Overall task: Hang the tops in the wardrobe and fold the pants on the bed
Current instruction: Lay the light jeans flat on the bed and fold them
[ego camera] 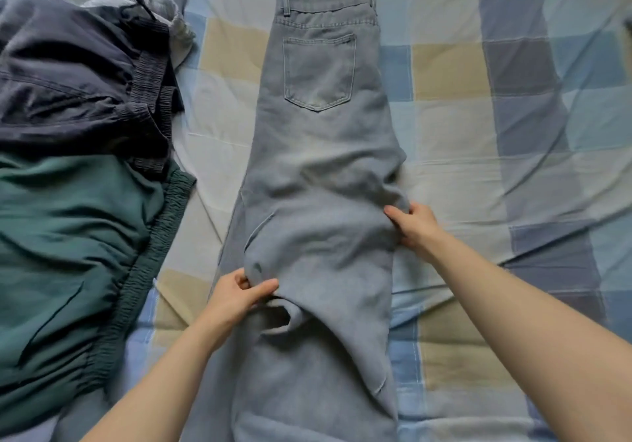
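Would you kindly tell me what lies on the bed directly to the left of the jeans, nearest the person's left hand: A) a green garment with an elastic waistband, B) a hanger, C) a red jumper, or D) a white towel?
A: a green garment with a gathered waistband lies on the bed left of the jeans, near the left hand.

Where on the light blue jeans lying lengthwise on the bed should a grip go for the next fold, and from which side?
Probably at the two long side edges, mid-leg, coming in from each side. The jeans lie flat, waistband far, legs running toward the person. The left hand and right hand already pinch bunched cloth there, so lifting both edges together should carry the legs toward the waistband.
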A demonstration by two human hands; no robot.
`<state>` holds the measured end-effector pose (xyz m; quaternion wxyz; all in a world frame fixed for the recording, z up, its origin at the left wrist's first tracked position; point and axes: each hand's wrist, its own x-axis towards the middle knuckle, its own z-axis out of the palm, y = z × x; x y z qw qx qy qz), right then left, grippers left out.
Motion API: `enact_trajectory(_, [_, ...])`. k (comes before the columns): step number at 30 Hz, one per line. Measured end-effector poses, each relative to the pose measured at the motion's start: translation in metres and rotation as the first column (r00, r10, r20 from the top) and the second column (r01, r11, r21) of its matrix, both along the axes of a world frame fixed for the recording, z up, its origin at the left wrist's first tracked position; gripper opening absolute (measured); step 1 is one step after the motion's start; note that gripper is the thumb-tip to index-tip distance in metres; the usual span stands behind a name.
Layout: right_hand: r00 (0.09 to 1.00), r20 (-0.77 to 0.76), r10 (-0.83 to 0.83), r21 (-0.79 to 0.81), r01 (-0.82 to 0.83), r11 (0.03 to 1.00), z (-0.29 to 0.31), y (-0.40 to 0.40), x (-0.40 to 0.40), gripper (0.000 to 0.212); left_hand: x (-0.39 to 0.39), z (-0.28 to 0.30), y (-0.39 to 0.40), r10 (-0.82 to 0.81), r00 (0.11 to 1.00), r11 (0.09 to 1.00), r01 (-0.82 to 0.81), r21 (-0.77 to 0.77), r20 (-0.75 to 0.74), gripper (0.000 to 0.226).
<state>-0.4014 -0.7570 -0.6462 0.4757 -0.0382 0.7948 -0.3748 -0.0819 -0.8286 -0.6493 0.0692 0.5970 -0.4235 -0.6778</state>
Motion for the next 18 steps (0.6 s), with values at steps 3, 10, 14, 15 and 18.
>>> enact_trajectory(3, [0.996,0.052,-0.077,0.034,0.075,0.997,0.002,0.024,0.015,0.024,0.006,0.01,0.01,0.145,0.986,0.98,-0.131,-0.149,0.081,0.013])
enact_trajectory(10, [0.965,0.131,0.226,0.141,-0.244,0.96,0.021,0.098,0.071,0.028,0.03,0.032,0.077,-0.064,0.99,0.987,0.045,0.153,0.122,0.023])
enact_trajectory(14, [0.878,0.305,0.369,0.236,-0.445,0.864,0.033,0.152,0.115,0.027,0.038,0.031,0.117,-0.228,0.944,0.958,0.262,-0.118,0.24,0.015])
enact_trajectory(15, [0.864,0.3,0.405,0.258,-0.482,0.837,0.033,0.165,0.128,0.028,0.042,0.032,0.12,-0.228,0.936,0.946,0.277,-0.165,0.267,0.011])
enact_trajectory(18, [0.906,0.107,0.409,0.278,-0.422,0.863,0.029,0.192,0.158,0.03,0.051,0.038,0.114,-0.178,0.958,0.951,0.226,-0.21,0.224,0.008])
